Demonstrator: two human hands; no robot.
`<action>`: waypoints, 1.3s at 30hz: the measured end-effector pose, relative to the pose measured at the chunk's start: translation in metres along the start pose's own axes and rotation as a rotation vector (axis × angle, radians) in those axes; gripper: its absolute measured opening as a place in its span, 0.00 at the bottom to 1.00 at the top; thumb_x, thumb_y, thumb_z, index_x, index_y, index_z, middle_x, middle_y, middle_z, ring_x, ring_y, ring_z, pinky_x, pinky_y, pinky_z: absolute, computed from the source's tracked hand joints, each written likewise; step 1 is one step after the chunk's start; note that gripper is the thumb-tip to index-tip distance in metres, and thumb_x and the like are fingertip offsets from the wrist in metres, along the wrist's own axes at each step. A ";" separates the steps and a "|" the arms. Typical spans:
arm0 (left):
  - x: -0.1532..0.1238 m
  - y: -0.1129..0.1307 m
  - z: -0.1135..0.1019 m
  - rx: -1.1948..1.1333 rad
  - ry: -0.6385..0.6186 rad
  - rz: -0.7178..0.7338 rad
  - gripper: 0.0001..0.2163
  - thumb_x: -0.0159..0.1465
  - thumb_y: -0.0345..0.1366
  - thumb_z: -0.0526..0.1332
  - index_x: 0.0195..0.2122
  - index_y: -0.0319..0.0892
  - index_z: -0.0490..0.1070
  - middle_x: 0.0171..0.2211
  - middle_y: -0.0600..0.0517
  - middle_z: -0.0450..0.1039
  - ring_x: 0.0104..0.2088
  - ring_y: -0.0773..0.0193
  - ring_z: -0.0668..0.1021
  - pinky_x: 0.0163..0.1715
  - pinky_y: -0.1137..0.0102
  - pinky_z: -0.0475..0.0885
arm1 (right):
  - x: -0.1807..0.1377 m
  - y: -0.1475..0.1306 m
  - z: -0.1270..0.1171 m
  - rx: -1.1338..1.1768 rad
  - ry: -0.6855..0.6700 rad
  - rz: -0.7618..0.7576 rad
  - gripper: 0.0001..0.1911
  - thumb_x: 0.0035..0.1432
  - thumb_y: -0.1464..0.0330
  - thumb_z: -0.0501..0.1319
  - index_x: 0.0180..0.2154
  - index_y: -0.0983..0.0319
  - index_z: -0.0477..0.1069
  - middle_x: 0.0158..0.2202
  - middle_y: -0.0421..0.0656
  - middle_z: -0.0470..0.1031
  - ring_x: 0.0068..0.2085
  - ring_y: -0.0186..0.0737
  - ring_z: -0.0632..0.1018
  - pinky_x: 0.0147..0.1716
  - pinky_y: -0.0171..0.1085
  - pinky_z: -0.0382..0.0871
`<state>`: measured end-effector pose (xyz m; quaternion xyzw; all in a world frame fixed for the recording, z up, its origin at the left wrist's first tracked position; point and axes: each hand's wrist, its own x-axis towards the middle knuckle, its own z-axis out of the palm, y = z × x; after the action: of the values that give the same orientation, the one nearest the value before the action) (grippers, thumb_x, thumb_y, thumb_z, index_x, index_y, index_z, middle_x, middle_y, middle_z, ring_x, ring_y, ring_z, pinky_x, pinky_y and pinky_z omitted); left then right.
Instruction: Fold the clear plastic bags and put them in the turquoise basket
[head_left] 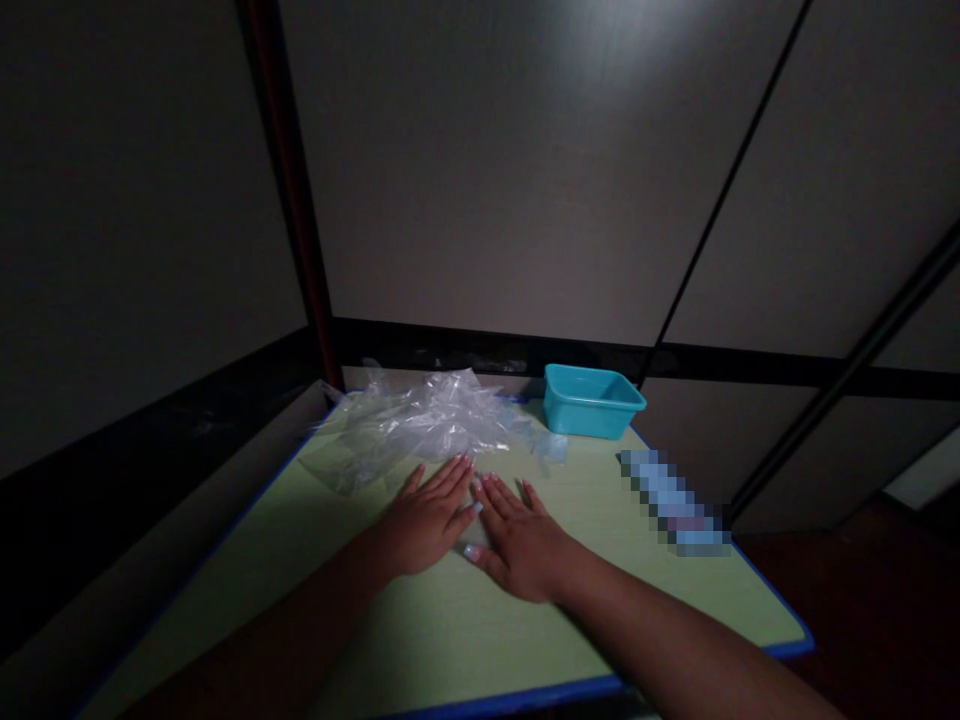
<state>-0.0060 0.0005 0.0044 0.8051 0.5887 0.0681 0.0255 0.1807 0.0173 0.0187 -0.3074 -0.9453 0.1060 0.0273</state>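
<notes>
My left hand lies flat, palm down, with its fingers stretched toward the far side of the table. Beside it my right hand rests the same way, thumb spread out to the left. The fingertips of the two hands come close together near the middle of the tabletop. Just beyond them is a crumpled heap of clear plastic bags; the left fingertips are at its near edge, and I cannot tell whether they touch it. Neither hand appears to hold anything; what lies under the palms is hidden.
A turquoise plastic basket stands at the far right corner. A blurred-out, light blue flat item lies along the right edge. Dark panelled walls close in behind the table and on the left. The table has a blue edge.
</notes>
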 end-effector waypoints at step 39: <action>0.005 -0.022 -0.009 0.100 0.238 -0.262 0.26 0.67 0.45 0.42 0.65 0.46 0.42 0.66 0.43 0.35 0.64 0.47 0.40 0.55 0.41 0.44 | -0.015 -0.012 0.000 0.193 -0.075 -0.094 0.41 0.50 0.40 0.50 0.62 0.44 0.44 0.67 0.48 0.31 0.62 0.66 0.30 0.49 0.70 0.20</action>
<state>-0.0270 0.0117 0.0114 0.7078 0.6902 0.1297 -0.0758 0.1855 -0.0012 0.0213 -0.2546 -0.9443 0.2067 0.0261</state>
